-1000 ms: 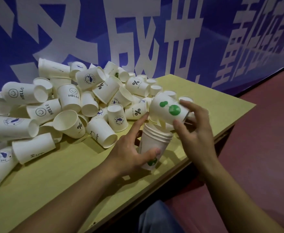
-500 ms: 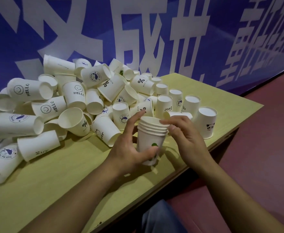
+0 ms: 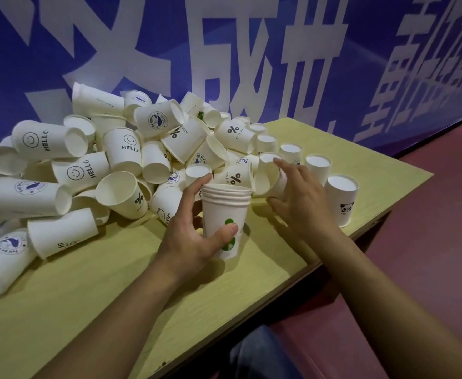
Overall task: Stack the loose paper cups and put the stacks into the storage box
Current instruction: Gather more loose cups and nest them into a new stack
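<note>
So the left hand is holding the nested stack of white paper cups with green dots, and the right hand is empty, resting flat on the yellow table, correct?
Not quite. The left hand does hold the nested stack of white paper cups with green dots, but the right hand is not flat on the yellow table: the head view shows it closing on a tilted white paper cup at the pile's edge.

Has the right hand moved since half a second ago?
Yes. The right hand left the stack rim and went toward the panda cup, onto a tilted cup.

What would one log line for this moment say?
left hand: holds cup stack upright on table | right hand: grasping tilted loose cup | storage box: unseen
</note>
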`<state>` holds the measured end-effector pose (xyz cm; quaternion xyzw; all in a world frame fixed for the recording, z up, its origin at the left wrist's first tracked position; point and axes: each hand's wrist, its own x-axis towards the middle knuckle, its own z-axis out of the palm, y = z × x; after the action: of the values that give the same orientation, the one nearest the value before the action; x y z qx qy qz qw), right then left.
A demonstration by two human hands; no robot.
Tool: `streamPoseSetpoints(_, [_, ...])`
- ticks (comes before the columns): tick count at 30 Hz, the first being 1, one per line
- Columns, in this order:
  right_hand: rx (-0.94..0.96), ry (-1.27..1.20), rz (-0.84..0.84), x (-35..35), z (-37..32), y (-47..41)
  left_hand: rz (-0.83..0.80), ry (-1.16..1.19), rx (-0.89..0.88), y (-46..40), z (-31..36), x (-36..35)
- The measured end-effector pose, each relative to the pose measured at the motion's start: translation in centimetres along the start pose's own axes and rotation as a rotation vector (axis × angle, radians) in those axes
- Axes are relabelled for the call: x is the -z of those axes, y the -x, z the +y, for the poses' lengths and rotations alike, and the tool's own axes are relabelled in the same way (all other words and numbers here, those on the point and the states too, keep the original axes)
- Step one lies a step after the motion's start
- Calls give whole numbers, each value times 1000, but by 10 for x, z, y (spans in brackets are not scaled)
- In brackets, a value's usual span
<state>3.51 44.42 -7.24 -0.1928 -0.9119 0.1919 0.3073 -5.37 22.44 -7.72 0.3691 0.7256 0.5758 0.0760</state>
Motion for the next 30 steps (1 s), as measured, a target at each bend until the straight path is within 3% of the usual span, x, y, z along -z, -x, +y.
streamPoseSetpoints(4, [-183,-637,169,12,-23,5,-53,-94,-14,2,0,-2])
streamPoseSetpoints(6, [-274,-938,172,17,-36,8,-81,-138,-28,3,-1,-5])
streamPoseSetpoints(8, [-280,-1055,93,19,-48,12,-84,-181,-39,4,-2,-9])
streamPoseSetpoints(15, [-210,-836,-178,-4,-62,29,-8,-213,-74,5,-1,-7])
streamPoseSetpoints(17, [-203,-776,-143,-8,-56,24,28,-207,-64,6,-1,-5])
streamPoseSetpoints(21, [-147,-270,139,-19,-22,-18,93,-189,-8,4,-3,-2])
streamPoseSetpoints(23, [-204,-130,118,-26,-8,-41,111,-188,15,4,-3,-1])
streamPoseSetpoints(26, [-274,-39,32,-37,3,-63,106,-159,28,5,-2,0])
streamPoseSetpoints(30, [-231,-67,149,-36,2,-67,89,-121,44,5,0,1])
